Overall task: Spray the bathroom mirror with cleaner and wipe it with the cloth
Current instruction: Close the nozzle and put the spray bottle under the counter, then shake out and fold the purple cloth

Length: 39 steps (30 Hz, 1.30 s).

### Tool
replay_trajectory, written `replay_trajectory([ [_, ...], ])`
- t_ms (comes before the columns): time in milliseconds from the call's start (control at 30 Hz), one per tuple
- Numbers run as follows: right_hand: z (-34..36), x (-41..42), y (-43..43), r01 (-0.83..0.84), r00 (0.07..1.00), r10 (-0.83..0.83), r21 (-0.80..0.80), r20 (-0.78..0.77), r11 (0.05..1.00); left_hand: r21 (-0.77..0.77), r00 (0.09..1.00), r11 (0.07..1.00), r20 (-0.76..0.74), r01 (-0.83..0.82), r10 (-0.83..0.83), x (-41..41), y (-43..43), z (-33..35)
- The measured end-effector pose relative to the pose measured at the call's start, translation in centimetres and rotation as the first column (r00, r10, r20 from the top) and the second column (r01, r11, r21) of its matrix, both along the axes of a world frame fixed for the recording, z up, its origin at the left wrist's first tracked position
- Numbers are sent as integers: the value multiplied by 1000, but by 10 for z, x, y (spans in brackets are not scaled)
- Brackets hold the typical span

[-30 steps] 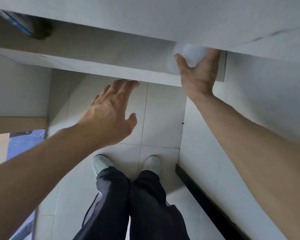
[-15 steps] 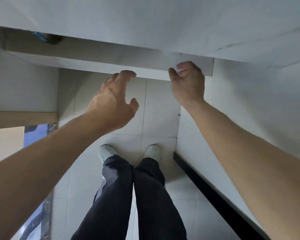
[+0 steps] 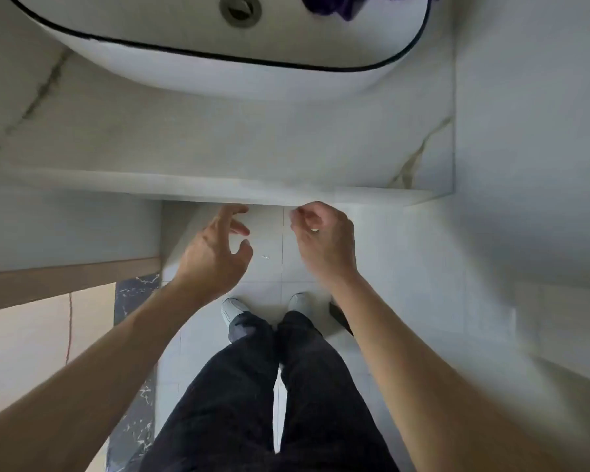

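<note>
A pale marble-veined desk [image 3: 218, 137] carries a smooth oval white basin [image 3: 218, 68] with a thin black rim and a metal drain [image 3: 241, 8]. A crumpled purple cloth [image 3: 348, 5] lies in the basin's far right. Below the desk's front edge, over glossy floor tiles [image 3: 263, 240], the left hand [image 3: 215, 253] is spread and empty; the right hand [image 3: 324, 243] is loosely curled, empty.

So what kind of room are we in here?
Most likely a bathroom: a white countertop basin with a metal drain sits on a marble-look vanity counter, and the floor below is pale tile. No mirror is in view.
</note>
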State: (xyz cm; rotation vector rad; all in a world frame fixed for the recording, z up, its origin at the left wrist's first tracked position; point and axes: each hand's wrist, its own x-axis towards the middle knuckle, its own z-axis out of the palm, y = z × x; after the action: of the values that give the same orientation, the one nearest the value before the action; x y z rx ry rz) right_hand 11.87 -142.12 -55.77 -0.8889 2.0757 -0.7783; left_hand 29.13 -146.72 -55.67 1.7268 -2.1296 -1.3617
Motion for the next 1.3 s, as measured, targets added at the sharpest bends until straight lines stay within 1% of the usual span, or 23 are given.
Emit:
replay_trajectory([
  [100, 47, -1, -18, -7, 1000, 7, -93, -3, 996, 22, 998, 1000, -58, 11, -10, 1, -16, 44],
  [233, 93, -21, -44, 18, 1000, -20, -208, -7, 978, -42, 992, 999, -121, 16, -21, -11, -43, 83],
  [367, 128, -60, -77, 58, 997, -68, -305, -23, 950, -101, 987, 995, -159, 13, -29, -42, -80, 112],
  [500, 144, -111, -119, 45, 995, -76, -371, -67, 928, -148, 978, 987, -207, -54, 22, -86, -126, 130],
  [633, 149, -152, -162, 10, 969, -113, -425, -218, 905, -174, 971, 978, -226, -116, 75, -136, -167, 139],
  [700, 147, -166, -186, -20, 962, -104, -446, -252, 895, -171, 967, 973, -229, -155, 114, -164, -192, 139],
  [767, 143, -178, -206, -52, 962, -71, -434, -263, 899, -211, 959, 960, -254, -184, 128, -193, -219, 135],
  [833, 137, -189, -220, -81, 959, -42, -414, -279, 907, -253, 969, 954, -226, -160, 102, -217, -243, 128],
  [933, 129, -201, -231, -90, 957, -33, -404, -287, 910, -247, 998, 969, -70, -25, 8, -244, -266, 116],
  [1000, 125, -204, -232, -65, 966, -39, -384, -257, 921, -236, 999, 971, 10, 46, -45, -252, -269, 115],
  [1067, 124, -202, -231, -33, 975, -50, -367, -215, 930, -248, 998, 967, 38, 63, -55, -249, -267, 123],
  [1133, 127, -200, -228, 25, 983, -89, -359, -163, 933, -212, 999, 977, 11, 36, -34, -240, -267, 139],
  [1200, 133, -197, -224, 65, 984, -121, -366, -133, 928, -55, 993, 997, -103, -59, 53, -227, -273, 161],
  [1267, 141, -188, -223, 54, 986, -111, -379, -128, 924, 107, 959, 984, -230, -146, 167, -213, -282, 190],
  [1300, 146, -182, -225, 56, 987, -109, -387, -118, 920, 166, 933, 973, -293, -163, 206, -205, -286, 206],
])
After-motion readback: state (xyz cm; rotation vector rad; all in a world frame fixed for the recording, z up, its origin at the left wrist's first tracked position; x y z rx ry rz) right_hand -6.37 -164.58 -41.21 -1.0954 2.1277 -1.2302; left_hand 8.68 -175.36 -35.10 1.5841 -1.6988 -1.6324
